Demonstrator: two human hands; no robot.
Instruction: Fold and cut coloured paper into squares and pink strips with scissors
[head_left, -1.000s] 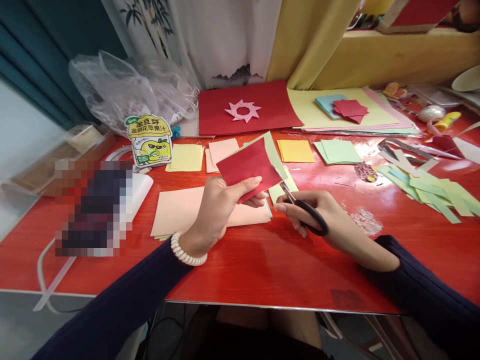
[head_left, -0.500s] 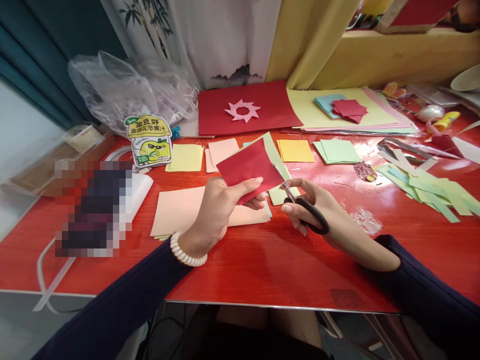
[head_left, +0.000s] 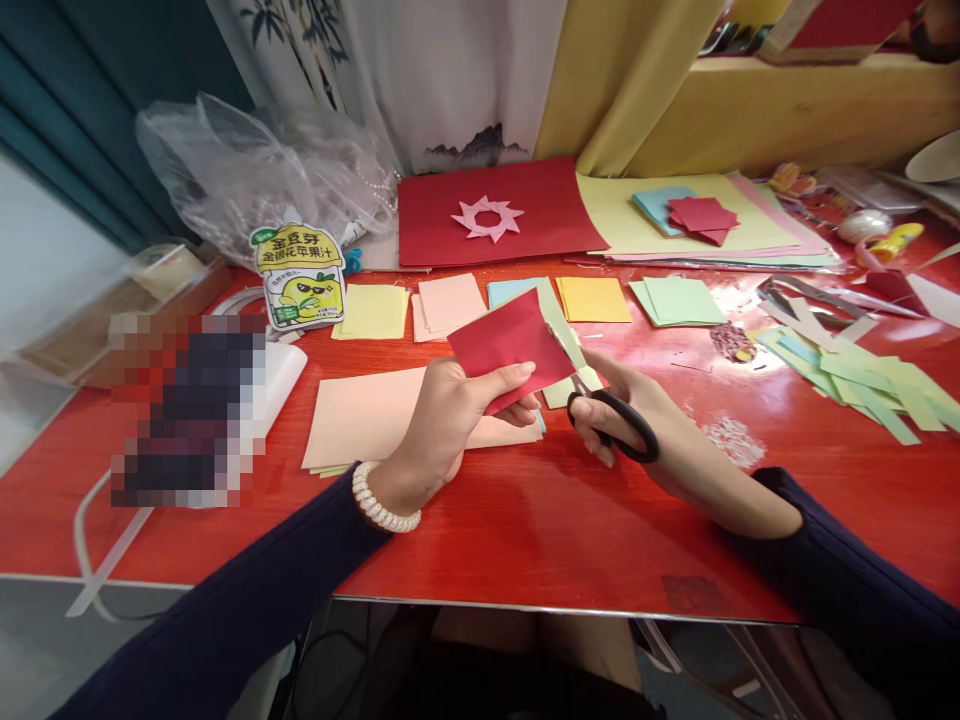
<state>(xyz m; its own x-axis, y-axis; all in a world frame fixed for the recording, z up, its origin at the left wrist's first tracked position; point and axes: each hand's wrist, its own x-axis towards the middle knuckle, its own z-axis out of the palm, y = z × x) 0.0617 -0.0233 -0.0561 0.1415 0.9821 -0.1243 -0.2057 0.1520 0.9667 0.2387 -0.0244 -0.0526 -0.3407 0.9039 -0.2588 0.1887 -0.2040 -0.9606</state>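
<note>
My left hand point(head_left: 457, 410) pinches a red sheet of paper point(head_left: 506, 345) between thumb and fingers, holding it up above the table. A pale green sheet point(head_left: 566, 335) shows behind its right edge. In my right hand point(head_left: 626, 395) is a pair of scissors point(head_left: 626, 425) with black handles, my fingers in the loops. The blades lie along the right edge of the red paper, pointing up and away from me. Part of the blades is hidden by paper. Below my left hand lies a pile of larger pink sheets point(head_left: 360, 415).
Beyond my hands are stacks of yellow paper point(head_left: 370, 312), pink paper point(head_left: 454, 305), orange paper point(head_left: 594, 299) and green paper point(head_left: 679, 302). Green offcuts point(head_left: 870, 375) lie right. A pink folded paper ring point(head_left: 487, 218) rests at the back. A phone point(head_left: 191, 415), blurred out, stands left.
My left hand and the red paper have shifted slightly right and towards me. The scissors stay at the paper's right edge, and more of the blue paper behind shows.
</note>
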